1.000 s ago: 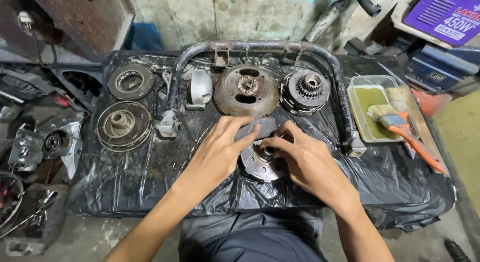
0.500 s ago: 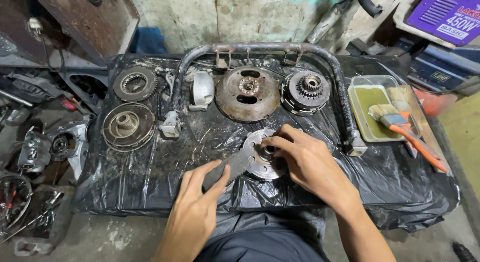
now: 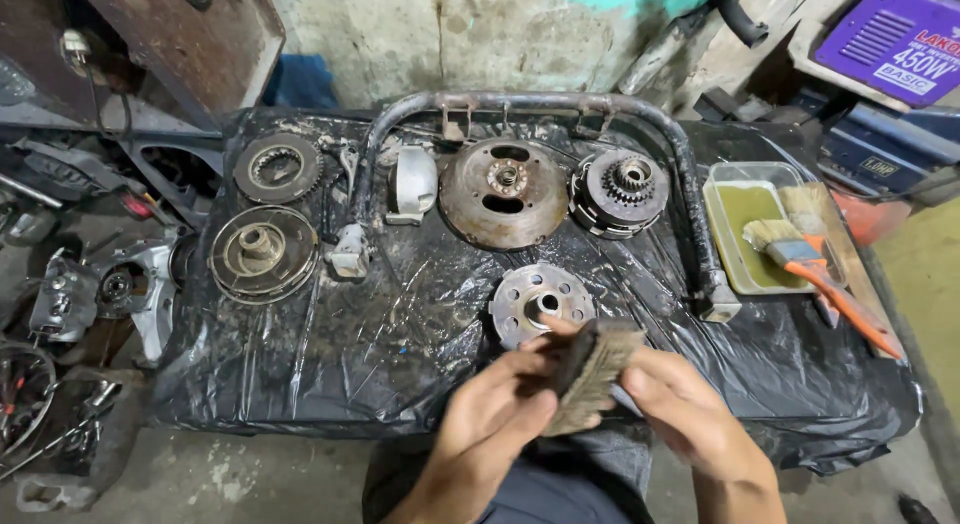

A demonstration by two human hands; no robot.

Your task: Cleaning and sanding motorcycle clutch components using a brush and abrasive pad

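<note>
Both hands are now lifted off the black plastic-covered tabletop and are meeting over its near edge around a worn, flat, grey-brown abrasive pad. The left hand is pinching the pad's lower end, its grip pressed together on it; the right hand is steadying the other side, fingers closed against it. A second ago both hands were down on the round grey metal plate with holes, and half a second ago the left hand was pulling back alone while the right one remained on the plate. Now the plate is lying free on the plastic, just beyond the fingers, so the handling seems to be shifting from the part to the pad. Farther back, the rusty round disc and the toothed clutch hub are sitting inside the bent steel tube frame, and the orange-handled paintbrush is resting across the metal tray, all as before.
</note>
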